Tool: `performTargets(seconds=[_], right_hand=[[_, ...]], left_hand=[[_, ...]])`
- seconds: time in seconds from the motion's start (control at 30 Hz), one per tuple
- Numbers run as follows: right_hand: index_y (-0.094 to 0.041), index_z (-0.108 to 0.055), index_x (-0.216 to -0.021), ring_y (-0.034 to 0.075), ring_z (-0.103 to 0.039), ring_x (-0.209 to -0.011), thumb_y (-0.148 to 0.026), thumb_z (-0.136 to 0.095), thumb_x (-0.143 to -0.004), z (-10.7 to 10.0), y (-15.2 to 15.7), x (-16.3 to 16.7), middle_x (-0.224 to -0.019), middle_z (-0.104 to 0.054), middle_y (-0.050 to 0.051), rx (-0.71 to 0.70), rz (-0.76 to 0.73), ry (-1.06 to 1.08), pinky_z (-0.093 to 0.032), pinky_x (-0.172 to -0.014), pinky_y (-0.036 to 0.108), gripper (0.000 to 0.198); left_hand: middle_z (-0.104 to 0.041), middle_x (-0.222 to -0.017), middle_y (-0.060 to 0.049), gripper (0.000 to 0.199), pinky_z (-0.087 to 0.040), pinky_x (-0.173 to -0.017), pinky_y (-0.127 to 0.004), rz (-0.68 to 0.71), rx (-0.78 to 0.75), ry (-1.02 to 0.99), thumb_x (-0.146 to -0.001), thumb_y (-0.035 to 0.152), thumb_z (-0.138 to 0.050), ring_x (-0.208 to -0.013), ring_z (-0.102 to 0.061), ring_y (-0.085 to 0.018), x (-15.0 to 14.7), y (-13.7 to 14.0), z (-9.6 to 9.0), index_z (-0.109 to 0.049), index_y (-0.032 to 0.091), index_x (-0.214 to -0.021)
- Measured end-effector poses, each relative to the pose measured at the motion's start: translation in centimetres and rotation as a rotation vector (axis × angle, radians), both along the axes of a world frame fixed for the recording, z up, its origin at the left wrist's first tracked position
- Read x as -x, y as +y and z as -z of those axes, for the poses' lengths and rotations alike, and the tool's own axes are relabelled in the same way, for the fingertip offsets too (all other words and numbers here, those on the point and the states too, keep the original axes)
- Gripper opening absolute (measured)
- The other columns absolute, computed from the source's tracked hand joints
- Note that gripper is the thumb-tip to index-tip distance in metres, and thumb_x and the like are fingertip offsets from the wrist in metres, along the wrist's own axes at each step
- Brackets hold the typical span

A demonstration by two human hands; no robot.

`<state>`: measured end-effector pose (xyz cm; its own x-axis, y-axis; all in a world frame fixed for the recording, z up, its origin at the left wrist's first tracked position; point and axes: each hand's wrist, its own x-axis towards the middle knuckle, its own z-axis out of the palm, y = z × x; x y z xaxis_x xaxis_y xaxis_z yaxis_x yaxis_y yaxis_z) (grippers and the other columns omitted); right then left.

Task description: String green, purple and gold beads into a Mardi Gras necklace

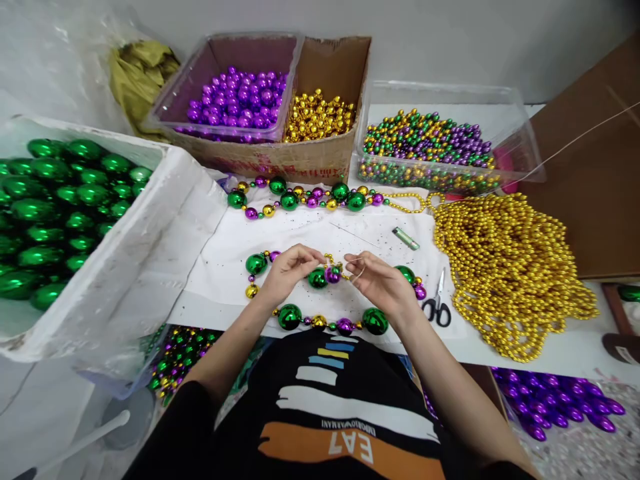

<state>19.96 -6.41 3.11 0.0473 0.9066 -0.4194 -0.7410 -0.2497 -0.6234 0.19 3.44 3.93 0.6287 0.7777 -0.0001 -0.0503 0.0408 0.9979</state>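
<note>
A string of green, purple and gold beads (345, 327) curves over the white cloth in front of me, its ends meeting between my hands. My left hand (291, 268) pinches the string by small gold beads, next to a large green ball (317, 277). Just right of that ball hangs a shiny purple bead (333, 274). My right hand (379, 279) is closed in a pinch on a thin pale thread (361, 269) coming from the beads. Its fingertips partly cover the thread. Black-handled scissors (438, 308) lie right of my right hand, and a green lighter (405, 238) beyond it.
A finished-looking bead strand (313, 199) lies across the cloth's far side, near a thin needle (354, 234). Gold bead chains (510, 267) are heaped at right. A foam box (195, 175) of green balls stands left; a cardboard box (320, 159) and clear bin (450, 167) stand behind.
</note>
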Motion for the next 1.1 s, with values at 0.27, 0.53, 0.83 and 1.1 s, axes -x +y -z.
performTargets(seconds=[0.27,0.53,0.83,1.1], right_hand=[[-0.021,-0.053,-0.073,0.013,-0.052,-0.067,-0.031,-0.074,-0.076,1.2,-1.3,1.0,-0.072,-0.048,0.0,-0.027,0.003,0.02,-0.044,-0.053,0.023,0.023],[-0.019,-0.054,-0.077,0.01,-0.056,-0.051,-0.037,-0.073,-0.079,3.2,-1.7,3.3,-0.07,-0.058,-0.002,0.02,-0.091,-0.226,-0.035,-0.039,0.019,0.026],[-0.019,-0.052,-0.077,0.006,-0.047,-0.044,-0.036,-0.073,-0.079,3.2,-2.0,2.3,-0.068,-0.057,-0.003,0.004,-0.066,-0.224,-0.03,-0.038,0.018,0.027],[-0.02,-0.048,-0.076,0.004,-0.032,-0.041,-0.038,-0.075,-0.077,2.8,-1.6,1.4,-0.062,-0.05,-0.006,0.027,-0.067,-0.22,-0.018,-0.039,0.018,0.033]], left_hand=[[-0.054,-0.068,0.003,0.042,-0.052,-0.071,-0.027,-0.186,0.522,-0.23,-0.08,0.049,-0.071,-0.083,-0.066,-0.016,1.0,-4.9,3.1,-0.04,0.022,-0.078],[-0.062,-0.067,0.002,0.025,-0.039,-0.056,-0.022,-0.044,0.231,0.338,-0.089,0.042,-0.055,-0.056,-0.05,-0.01,0.3,-5.5,5.7,-0.049,0.019,-0.079],[-0.059,-0.07,0.002,0.017,-0.037,-0.067,-0.027,0.153,-0.028,0.557,-0.088,0.03,-0.047,-0.066,-0.052,-0.013,-1.1,-4.8,4.7,-0.051,0.019,-0.076],[-0.049,-0.067,0.002,0.029,-0.035,-0.063,-0.025,0.44,0.149,0.323,-0.084,0.041,-0.053,-0.065,-0.045,-0.011,-1.9,-3.6,3.5,-0.05,0.017,-0.069]])
